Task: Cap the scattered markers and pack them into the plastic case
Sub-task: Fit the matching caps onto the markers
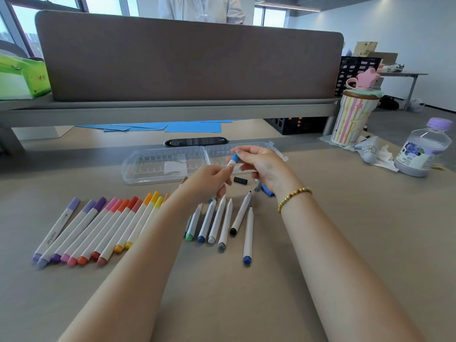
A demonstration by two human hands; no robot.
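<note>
Marker [223,178] gripped in left hand [209,181], blue cap [234,158] pinched in right hand [261,164], both raised over desk [345,218] for capping; open case [158,166] just behind, capped row [98,225] sorted at left for packing.

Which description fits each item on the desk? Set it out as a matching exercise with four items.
Items:
1. plastic case
2. black cap
3. blue cap
4. capped markers

Descriptions:
A. pinched between the fingers of both hands
B. lying loose on the desk just in front of the case
C. open and holding no markers
D. lined up in a row at the left

Pairs: 1-C, 2-B, 3-A, 4-D
</note>
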